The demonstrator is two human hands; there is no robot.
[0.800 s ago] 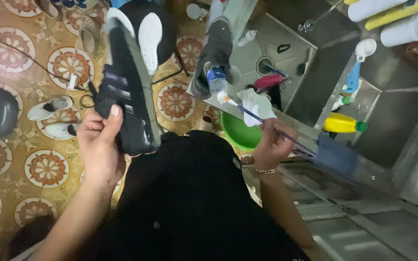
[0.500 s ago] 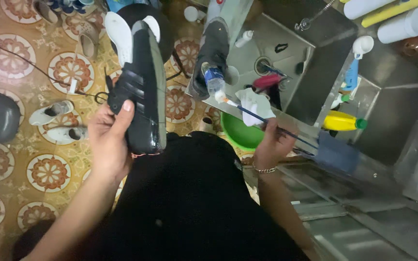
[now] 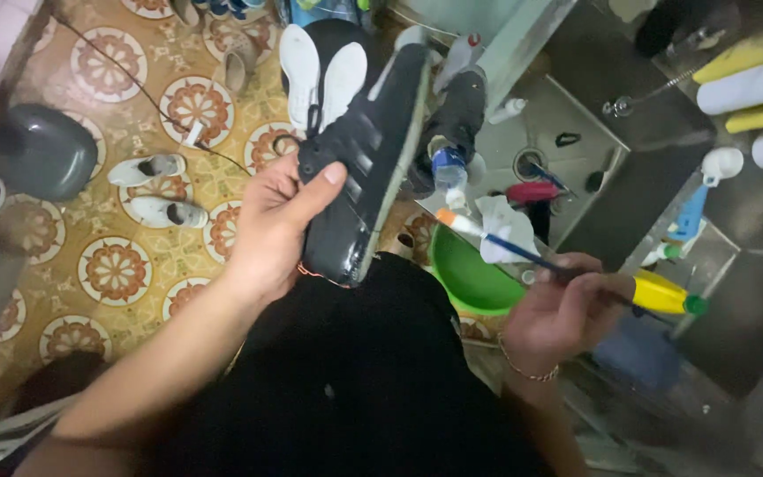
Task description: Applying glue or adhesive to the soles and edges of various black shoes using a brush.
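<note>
Head view: left hand point(image 3: 268, 231) fingers wrap the black shoe point(image 3: 366, 168); right hand point(image 3: 556, 311) fingers pinch a toothbrush point(image 3: 496, 240).

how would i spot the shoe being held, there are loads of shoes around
Start at the patterned tile floor, strewn with pale shoes. Above it, the left hand grips a black sneaker with pale side stripes, heel nearest the lap. It is the only shoe off the floor, raised before the steel sink.

The left hand point(image 3: 271, 225) covers part of the shoe's point(image 3: 364, 168) side. The brush point(image 3: 523, 252) handle vanishes inside the right hand point(image 3: 558, 314). The bottles point(image 3: 752, 88) are cut off by the right edge.
</note>
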